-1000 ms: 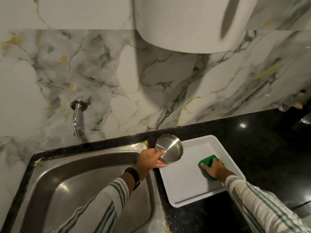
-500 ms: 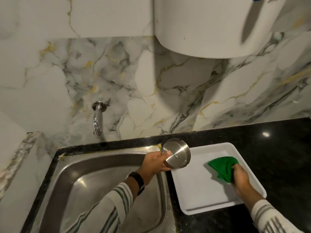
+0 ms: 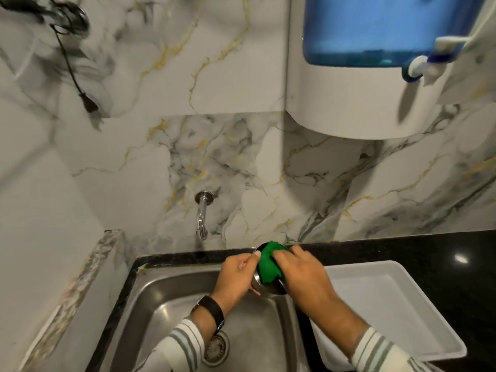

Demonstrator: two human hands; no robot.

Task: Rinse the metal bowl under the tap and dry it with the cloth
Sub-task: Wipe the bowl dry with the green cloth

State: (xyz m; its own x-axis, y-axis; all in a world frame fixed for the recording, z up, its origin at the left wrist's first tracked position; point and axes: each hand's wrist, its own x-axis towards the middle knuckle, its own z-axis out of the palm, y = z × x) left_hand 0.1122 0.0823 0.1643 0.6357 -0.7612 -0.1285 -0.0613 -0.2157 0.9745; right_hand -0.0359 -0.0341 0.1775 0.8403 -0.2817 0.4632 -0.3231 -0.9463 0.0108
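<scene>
You are at the drying step. Your left hand (image 3: 236,275) grips the metal bowl (image 3: 261,284) by its rim, thumb over the edge, and holds it tilted over the back right corner of the sink (image 3: 166,299), with the mouth facing you. Your right hand (image 3: 300,272) is closed on the green cloth (image 3: 268,264) and presses it into the bowl's interior.

Hold the bowl firmly with the left hand, so that the pressure of the cloth does not turn it out of your grip; a wet steel rim is likely slippery. Work the cloth round the inner wall, then across the bottom, then over the rim and the outside. Rotate the bowl with the left hand rather than reaching around it.

Keep the work above the sink so that drips fall into the basin. The tap (image 3: 201,218) shows no water running. The white tray (image 3: 402,304) lies on the counter beside the sink's right edge, a suitable place for the dried bowl.
</scene>
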